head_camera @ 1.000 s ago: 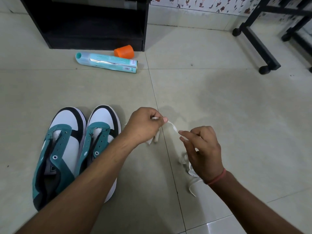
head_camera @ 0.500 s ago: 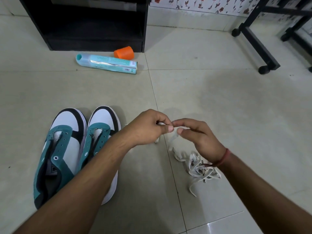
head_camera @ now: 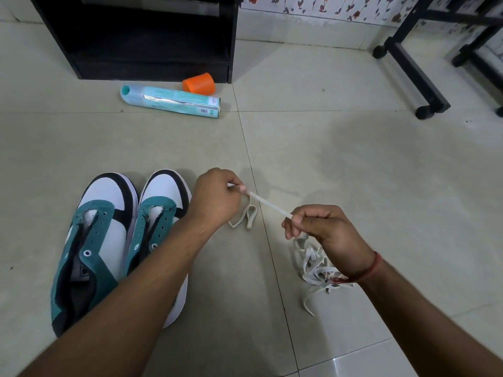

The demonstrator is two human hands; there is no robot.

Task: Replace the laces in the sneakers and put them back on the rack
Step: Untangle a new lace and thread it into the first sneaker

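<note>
Two teal, white and black sneakers stand side by side on the floor at the left, toes away from me: the left sneaker [head_camera: 92, 240] and the right sneaker [head_camera: 160, 213], both with bare eyelets. My left hand [head_camera: 217, 198] and my right hand [head_camera: 326, 235] each pinch a white lace [head_camera: 269, 204], stretched taut between them. A short loop of it hangs below my left hand. The rest lies in a tangled white pile [head_camera: 315, 265] on the floor under my right wrist, partly hidden by it.
A black rack [head_camera: 141, 39] stands at the back left. In front of it lie a teal spray can [head_camera: 171, 100] and an orange cap [head_camera: 198, 83]. Black frame legs on castors [head_camera: 416, 77] stand at the back right. Floor tiles spread all round.
Half a second ago my fingertips met close together. My right hand has since drawn back to the right and down, pulling the lace taut; my left hand stayed in place.
</note>
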